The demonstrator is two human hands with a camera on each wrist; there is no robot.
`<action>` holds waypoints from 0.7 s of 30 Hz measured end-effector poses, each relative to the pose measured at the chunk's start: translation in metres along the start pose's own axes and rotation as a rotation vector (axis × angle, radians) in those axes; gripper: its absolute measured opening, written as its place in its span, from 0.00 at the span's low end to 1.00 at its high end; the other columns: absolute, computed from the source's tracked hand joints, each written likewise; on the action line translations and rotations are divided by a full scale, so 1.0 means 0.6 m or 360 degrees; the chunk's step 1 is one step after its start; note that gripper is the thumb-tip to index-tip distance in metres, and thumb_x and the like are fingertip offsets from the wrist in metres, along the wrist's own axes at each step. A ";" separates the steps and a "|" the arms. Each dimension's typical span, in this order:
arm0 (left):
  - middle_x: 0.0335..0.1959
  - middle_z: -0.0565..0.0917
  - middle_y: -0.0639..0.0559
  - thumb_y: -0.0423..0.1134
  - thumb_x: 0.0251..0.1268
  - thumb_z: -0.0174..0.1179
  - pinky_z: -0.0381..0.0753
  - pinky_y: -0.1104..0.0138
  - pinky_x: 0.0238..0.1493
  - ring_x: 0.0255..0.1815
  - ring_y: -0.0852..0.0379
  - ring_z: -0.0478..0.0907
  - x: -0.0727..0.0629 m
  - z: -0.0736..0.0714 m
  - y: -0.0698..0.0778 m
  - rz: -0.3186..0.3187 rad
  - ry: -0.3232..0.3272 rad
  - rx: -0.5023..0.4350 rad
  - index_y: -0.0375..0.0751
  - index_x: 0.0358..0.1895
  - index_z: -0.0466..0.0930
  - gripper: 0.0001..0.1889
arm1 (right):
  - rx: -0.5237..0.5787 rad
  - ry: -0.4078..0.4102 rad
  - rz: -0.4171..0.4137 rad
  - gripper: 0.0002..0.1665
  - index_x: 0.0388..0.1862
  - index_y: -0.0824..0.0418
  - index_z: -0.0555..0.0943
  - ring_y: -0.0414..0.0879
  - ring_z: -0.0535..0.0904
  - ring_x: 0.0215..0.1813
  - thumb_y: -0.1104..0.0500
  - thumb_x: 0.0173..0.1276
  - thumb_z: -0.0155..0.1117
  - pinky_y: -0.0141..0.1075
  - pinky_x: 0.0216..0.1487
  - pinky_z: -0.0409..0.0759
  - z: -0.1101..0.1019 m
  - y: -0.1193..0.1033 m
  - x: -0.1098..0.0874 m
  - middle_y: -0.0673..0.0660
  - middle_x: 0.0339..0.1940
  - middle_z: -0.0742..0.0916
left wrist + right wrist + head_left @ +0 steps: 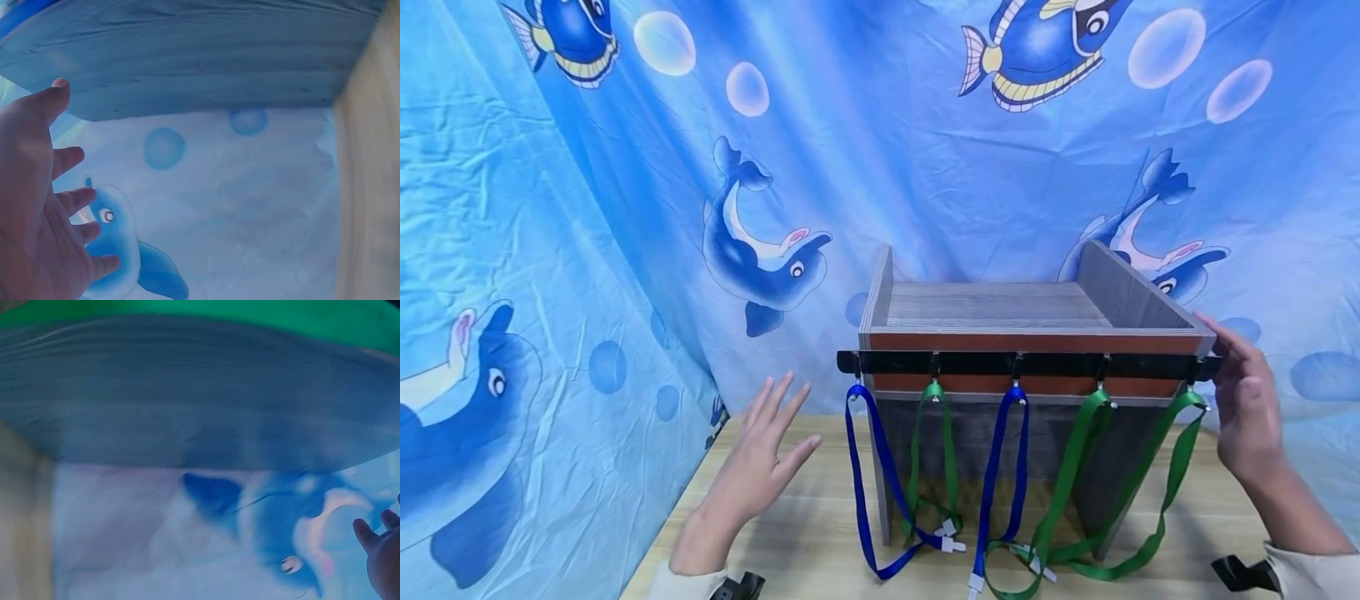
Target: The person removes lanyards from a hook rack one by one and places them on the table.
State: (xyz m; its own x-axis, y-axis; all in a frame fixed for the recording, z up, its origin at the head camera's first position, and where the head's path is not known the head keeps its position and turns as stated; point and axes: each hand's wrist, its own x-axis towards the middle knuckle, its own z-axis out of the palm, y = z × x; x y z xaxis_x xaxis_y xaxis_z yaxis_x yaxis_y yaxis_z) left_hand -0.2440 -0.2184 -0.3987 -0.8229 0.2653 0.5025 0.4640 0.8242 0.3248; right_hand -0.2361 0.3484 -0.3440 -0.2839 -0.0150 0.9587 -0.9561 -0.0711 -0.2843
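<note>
A grey wooden shelf unit (992,304) carries a black hook rail (977,364) across its front. Blue lanyards (861,500) and green lanyards (1075,467) with white clips hang from the hooks, their lower ends trailing onto the table. To the left of the unit, my left hand (758,467) is held apart from it with fingers spread and nothing in it; the left wrist view shows this hand (44,206) beside the unit's side panel (206,56). My right hand (1249,400) is at the unit's right front corner, fingers extended beside the rail's end.
The unit stands on a light wood table (805,517). Behind and to the left hangs a blue curtain (880,167) printed with dolphins, fish and bubbles. Dark straps with black mounts (739,586) sit at both wrists.
</note>
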 end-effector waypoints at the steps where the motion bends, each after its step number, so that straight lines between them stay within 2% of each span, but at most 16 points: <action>1: 0.90 0.50 0.51 0.58 0.78 0.60 0.52 0.28 0.81 0.90 0.35 0.43 0.001 -0.002 0.005 0.0009 0.0015 -0.0040 0.65 0.86 0.53 0.39 | 0.0014 -0.0012 -0.0020 0.31 0.73 0.82 0.64 0.52 0.73 0.74 0.56 0.87 0.47 0.31 0.75 0.71 0.009 -0.005 0.013 0.68 0.74 0.77; 5: 0.89 0.54 0.52 0.54 0.80 0.59 0.58 0.29 0.79 0.89 0.37 0.48 0.004 -0.009 0.026 0.0019 0.0055 -0.0206 0.67 0.86 0.54 0.37 | -0.0036 -0.0055 -0.0014 0.34 0.74 0.80 0.64 0.54 0.68 0.80 0.54 0.85 0.51 0.31 0.78 0.70 0.029 -0.019 0.048 0.68 0.79 0.73; 10: 0.88 0.57 0.53 0.49 0.82 0.58 0.64 0.32 0.78 0.87 0.41 0.56 0.009 -0.016 0.052 0.0040 0.0089 -0.0410 0.68 0.85 0.55 0.35 | -0.0072 -0.0120 0.0037 0.35 0.77 0.78 0.63 0.53 0.73 0.74 0.55 0.82 0.53 0.27 0.67 0.78 0.035 -0.015 0.065 0.68 0.79 0.73; 13: 0.87 0.60 0.54 0.47 0.82 0.58 0.66 0.34 0.78 0.86 0.43 0.59 0.009 -0.018 0.065 0.0064 0.0115 -0.0497 0.68 0.84 0.57 0.34 | -0.0074 -0.0153 0.0006 0.33 0.76 0.78 0.65 0.53 0.74 0.71 0.57 0.82 0.51 0.27 0.64 0.79 0.040 -0.012 0.067 0.69 0.78 0.74; 15: 0.86 0.61 0.55 0.45 0.82 0.58 0.66 0.35 0.78 0.86 0.44 0.60 0.008 -0.018 0.072 0.0086 0.0130 -0.0532 0.67 0.84 0.58 0.33 | -0.0089 -0.0145 -0.0009 0.31 0.75 0.77 0.67 0.53 0.72 0.76 0.57 0.83 0.50 0.29 0.72 0.75 0.045 -0.012 0.066 0.68 0.79 0.75; 18: 0.85 0.63 0.57 0.44 0.82 0.58 0.68 0.36 0.78 0.85 0.46 0.62 0.008 -0.016 0.081 0.0119 0.0149 -0.0562 0.67 0.83 0.59 0.33 | -0.0100 -0.0105 0.0000 0.29 0.72 0.77 0.71 0.54 0.66 0.83 0.58 0.82 0.49 0.35 0.84 0.61 0.049 -0.012 0.064 0.66 0.80 0.75; 21: 0.84 0.65 0.59 0.43 0.82 0.58 0.70 0.39 0.77 0.84 0.48 0.64 0.006 -0.015 0.090 0.0133 0.0162 -0.0574 0.68 0.83 0.60 0.33 | -0.0048 -0.0075 0.0027 0.26 0.67 0.77 0.73 0.56 0.62 0.86 0.58 0.80 0.49 0.43 0.90 0.48 0.056 -0.009 0.065 0.65 0.79 0.76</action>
State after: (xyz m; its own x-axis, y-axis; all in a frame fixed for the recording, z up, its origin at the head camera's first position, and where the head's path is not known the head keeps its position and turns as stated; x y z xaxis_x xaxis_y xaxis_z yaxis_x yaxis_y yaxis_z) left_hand -0.2188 -0.1772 -0.3724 -0.7490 0.2582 0.6102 0.6286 0.5681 0.5312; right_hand -0.2398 0.3148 -0.3051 -0.2968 -0.0632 0.9529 -0.9532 -0.0405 -0.2996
